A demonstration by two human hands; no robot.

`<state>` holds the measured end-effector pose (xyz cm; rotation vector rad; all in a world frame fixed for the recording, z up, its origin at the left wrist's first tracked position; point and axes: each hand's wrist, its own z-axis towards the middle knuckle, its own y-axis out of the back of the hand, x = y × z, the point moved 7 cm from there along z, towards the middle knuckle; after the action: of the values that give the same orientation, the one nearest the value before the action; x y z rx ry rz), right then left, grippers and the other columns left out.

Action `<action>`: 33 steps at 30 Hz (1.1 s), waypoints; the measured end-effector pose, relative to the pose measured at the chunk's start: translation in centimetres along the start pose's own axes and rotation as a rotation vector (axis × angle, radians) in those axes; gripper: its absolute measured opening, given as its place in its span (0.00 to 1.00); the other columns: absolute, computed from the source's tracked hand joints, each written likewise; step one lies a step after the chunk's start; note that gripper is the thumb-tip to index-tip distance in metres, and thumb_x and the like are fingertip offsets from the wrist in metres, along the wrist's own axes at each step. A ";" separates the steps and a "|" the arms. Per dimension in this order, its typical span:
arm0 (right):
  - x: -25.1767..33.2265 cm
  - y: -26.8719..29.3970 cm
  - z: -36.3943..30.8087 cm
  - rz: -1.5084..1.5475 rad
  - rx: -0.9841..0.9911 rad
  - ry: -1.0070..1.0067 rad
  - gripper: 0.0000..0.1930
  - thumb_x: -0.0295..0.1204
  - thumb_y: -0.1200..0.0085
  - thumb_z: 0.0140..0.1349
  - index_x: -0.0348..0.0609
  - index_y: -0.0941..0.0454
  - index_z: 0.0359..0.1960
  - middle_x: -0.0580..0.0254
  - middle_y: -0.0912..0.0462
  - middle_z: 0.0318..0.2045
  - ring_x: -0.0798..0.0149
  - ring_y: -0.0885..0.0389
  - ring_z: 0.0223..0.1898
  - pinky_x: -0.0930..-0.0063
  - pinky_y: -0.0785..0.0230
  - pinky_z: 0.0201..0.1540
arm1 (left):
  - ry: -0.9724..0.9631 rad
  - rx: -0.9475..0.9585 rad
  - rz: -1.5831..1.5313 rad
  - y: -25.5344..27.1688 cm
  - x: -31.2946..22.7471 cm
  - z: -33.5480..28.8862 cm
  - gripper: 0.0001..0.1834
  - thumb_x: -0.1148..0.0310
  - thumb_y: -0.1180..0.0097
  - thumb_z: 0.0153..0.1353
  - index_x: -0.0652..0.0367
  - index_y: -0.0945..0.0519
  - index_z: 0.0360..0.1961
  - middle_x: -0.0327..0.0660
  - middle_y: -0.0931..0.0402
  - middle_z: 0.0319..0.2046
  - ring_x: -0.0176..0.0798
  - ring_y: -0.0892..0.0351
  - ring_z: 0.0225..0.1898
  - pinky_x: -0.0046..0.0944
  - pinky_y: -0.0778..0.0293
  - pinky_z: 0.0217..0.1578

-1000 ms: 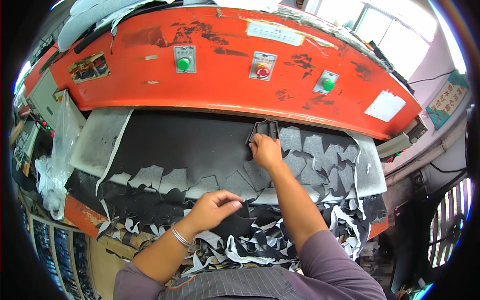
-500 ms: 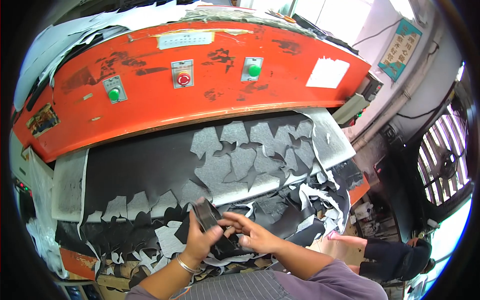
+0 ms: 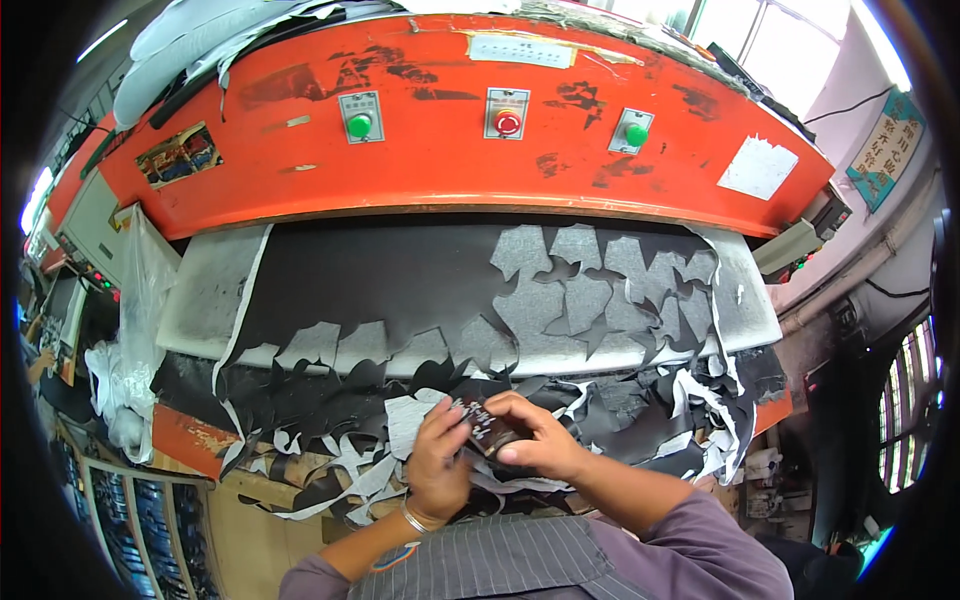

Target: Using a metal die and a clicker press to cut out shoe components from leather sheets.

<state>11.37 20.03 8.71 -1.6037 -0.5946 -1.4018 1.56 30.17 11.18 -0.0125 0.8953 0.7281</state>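
Observation:
My right hand [image 3: 540,435] is closed around a dark brown block-like piece [image 3: 487,428] with white handwritten marks on its face. Its exact kind is unclear. At the left end of this piece is my left hand [image 3: 438,465], wearing a bracelet; its fingers are partly smeared by motion, so its grip is unclear. Both hands are above a heap of black and white scraps [image 3: 350,455] along the front of the press bed. Behind them lies a black sheet [image 3: 370,270] with several shapes cut out, showing a grey-white layer [image 3: 530,310] beneath.
An orange-red machine beam [image 3: 430,170] spans the back, with a red button [image 3: 508,123] between two green ones. A pale bed [image 3: 200,300] runs under the sheet. Clear plastic [image 3: 140,340] hangs at left, above a rack [image 3: 150,530] of dark items.
The view has swung left, so the machine appears farther right. The piece has turned to show its marked face; my right hand now grips it, and my left hand has shifted along its left end.

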 end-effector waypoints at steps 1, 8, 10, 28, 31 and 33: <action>1.0 -0.5 0.9 -0.222 0.054 0.075 0.27 0.35 0.33 0.50 0.36 0.29 0.49 0.59 0.29 0.45 0.64 0.30 0.51 0.70 0.40 0.56 | 0.106 -0.090 0.038 1.6 1.7 -0.9 0.24 0.67 0.29 0.47 0.59 0.23 0.46 0.49 0.25 0.45 0.51 0.24 0.47 0.46 0.28 0.48; 3.9 0.5 10.1 -1.063 0.142 0.425 0.36 0.49 0.28 0.39 0.38 0.26 0.45 0.53 0.27 0.43 0.52 0.31 0.47 0.62 0.37 0.52 | 0.889 -0.060 -0.097 5.2 6.4 -7.1 0.06 0.72 0.42 0.60 0.66 0.23 0.33 0.43 0.23 0.25 0.30 0.23 0.20 0.27 0.28 0.21; 2.8 2.5 13.7 -1.270 0.111 0.345 0.36 0.53 0.32 0.38 0.41 0.24 0.46 0.52 0.26 0.44 0.48 0.32 0.49 0.58 0.36 0.53 | 1.111 0.387 0.055 5.9 7.4 -8.5 0.09 0.69 0.40 0.58 0.64 0.21 0.34 0.42 0.23 0.26 0.32 0.22 0.24 0.31 0.27 0.26; -0.8 16.0 16.1 -1.244 -0.220 0.036 0.49 0.48 0.30 0.40 0.45 0.39 0.65 0.49 0.30 0.58 0.47 0.38 0.63 0.54 0.55 0.66 | 0.330 0.204 0.539 -1.3 17.3 7.5 0.23 0.67 0.46 0.60 0.62 0.28 0.57 0.50 0.25 0.53 0.48 0.33 0.60 0.49 0.47 0.64; -1.1 16.5 16.5 -1.287 -0.253 0.069 0.46 0.45 0.31 0.43 0.47 0.39 0.65 0.47 0.31 0.59 0.51 0.39 0.64 0.53 0.57 0.66 | 0.348 0.203 0.647 -2.2 17.7 8.1 0.21 0.64 0.49 0.62 0.60 0.26 0.55 0.49 0.25 0.52 0.46 0.33 0.61 0.49 0.50 0.65; -1.2 17.0 16.9 -1.282 -0.265 0.086 0.45 0.44 0.32 0.43 0.48 0.38 0.65 0.47 0.31 0.59 0.50 0.39 0.64 0.53 0.57 0.67 | 0.351 0.204 0.673 -2.5 17.7 8.5 0.21 0.64 0.49 0.62 0.59 0.25 0.55 0.48 0.24 0.52 0.45 0.33 0.61 0.49 0.50 0.64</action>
<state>33.75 26.52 3.07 -1.3099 -1.5899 -2.5090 16.22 40.96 3.28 0.3677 1.3278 1.2796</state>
